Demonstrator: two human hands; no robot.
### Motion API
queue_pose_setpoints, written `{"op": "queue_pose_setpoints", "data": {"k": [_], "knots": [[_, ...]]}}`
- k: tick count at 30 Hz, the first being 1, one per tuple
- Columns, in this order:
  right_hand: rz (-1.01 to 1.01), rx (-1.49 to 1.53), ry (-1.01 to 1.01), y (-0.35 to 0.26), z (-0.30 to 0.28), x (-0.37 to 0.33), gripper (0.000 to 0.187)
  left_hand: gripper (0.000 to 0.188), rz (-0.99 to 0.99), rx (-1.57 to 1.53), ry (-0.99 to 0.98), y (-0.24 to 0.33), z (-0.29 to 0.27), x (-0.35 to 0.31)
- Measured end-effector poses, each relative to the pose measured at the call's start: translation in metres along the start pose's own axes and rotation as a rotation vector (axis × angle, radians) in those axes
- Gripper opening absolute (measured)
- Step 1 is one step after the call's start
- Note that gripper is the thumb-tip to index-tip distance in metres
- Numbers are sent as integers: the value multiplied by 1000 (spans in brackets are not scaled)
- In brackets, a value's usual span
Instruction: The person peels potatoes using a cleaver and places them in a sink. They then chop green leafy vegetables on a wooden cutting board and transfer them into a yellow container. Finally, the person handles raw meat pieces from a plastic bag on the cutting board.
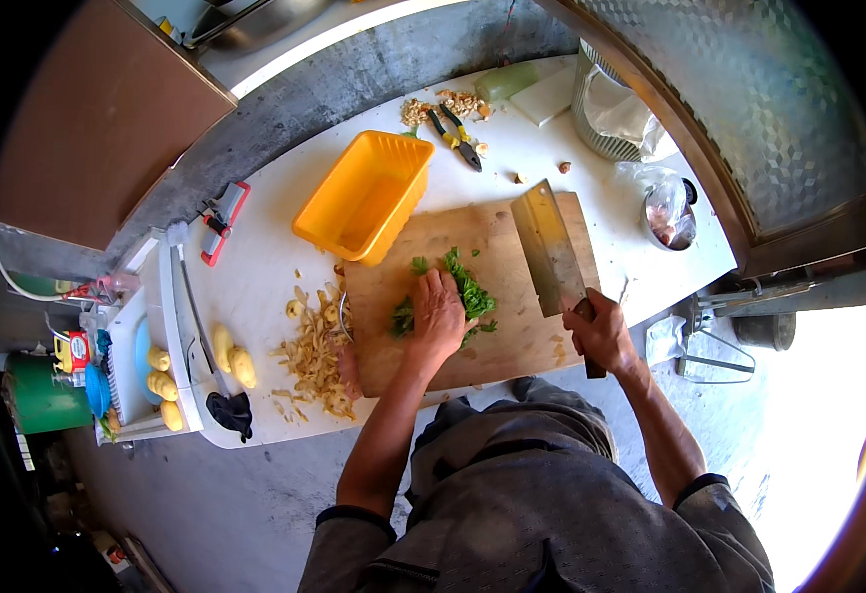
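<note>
Your left hand (439, 314) presses flat on the green herbs (470, 294) — right hand (603, 334) clenching the cleaver (547, 249) — a slip could nick those spread fingers.

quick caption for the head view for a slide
Left hand presses green herbs on a wooden cutting board; right hand grips a cleaver, beside a yellow tub.
</note>
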State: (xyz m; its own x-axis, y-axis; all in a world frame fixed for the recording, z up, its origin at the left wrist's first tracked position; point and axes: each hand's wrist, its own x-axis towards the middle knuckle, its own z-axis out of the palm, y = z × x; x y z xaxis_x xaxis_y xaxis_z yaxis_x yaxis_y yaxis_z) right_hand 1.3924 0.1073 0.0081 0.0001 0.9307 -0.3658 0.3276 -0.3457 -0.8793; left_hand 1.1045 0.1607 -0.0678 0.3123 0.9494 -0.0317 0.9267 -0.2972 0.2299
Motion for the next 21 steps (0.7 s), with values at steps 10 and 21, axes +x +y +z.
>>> {"op": "queue_pose_setpoints", "data": {"k": [10, 21], "knots": [[-434, -499, -108, -25, 41, -38, 24, 53, 147, -26, 150, -1, 27, -9], [-445, -655, -217, -8, 55, -19, 13, 81, 11, -352, 230, 6, 20, -4]]}}
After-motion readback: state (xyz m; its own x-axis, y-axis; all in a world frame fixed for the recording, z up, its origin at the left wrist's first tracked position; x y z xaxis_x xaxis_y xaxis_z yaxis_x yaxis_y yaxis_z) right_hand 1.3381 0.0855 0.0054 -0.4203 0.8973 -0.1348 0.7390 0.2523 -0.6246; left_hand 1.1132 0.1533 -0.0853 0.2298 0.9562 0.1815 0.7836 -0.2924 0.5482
